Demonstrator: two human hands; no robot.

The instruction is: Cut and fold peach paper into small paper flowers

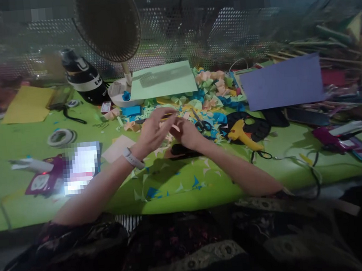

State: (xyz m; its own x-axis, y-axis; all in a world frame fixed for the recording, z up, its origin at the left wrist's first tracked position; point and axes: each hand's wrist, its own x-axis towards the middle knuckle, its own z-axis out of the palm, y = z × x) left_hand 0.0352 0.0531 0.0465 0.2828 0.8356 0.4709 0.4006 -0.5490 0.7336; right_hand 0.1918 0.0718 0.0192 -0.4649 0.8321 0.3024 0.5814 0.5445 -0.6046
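My left hand [154, 130], with a white watch on the wrist, meets my right hand [185, 133] above the middle of the table. The fingers of both are bent and drawn together at the tips. Whatever they pinch, if anything, is hidden or too small to make out. Cut paper scraps [163, 112] in blue, yellow, green and peach lie around and beyond them. Just right of my right hand are dark-handled scissors [203, 126]. A black object [183, 149] rests beneath my hands, and a pale pink paper sheet [118, 148] lies by my left wrist.
A yellow glue gun [243, 135] with a cord lies to the right, near a purple sheet [283, 81]. Behind stand a fan [108, 24], a black bottle [85, 78] and a light green sheet [164, 80]. At left are a tape roll [61, 137] and a lit phone [83, 166].
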